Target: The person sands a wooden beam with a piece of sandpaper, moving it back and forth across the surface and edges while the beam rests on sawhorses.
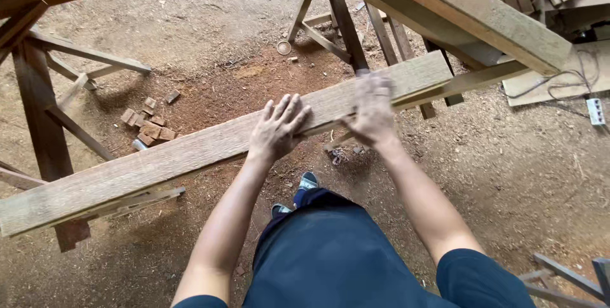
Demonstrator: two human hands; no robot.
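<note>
Rough-sawn timber: one long plank, laid across two wooden trestles, running from 8 o'clock to 2 o'clock through the view. Left hand is laid flat on the plank's top face, fingers spread, nothing pinched. Right hand, just beside it toward 3 o'clock, is blurred; it rests on the plank, but whether its grip is spread or closed cannot be told. Small wood offcuts lie on the sawdust floor at 9 o'clock. Heavier beam crosses at 1 o'clock. White power strip lies at 3 o'clock.
</note>
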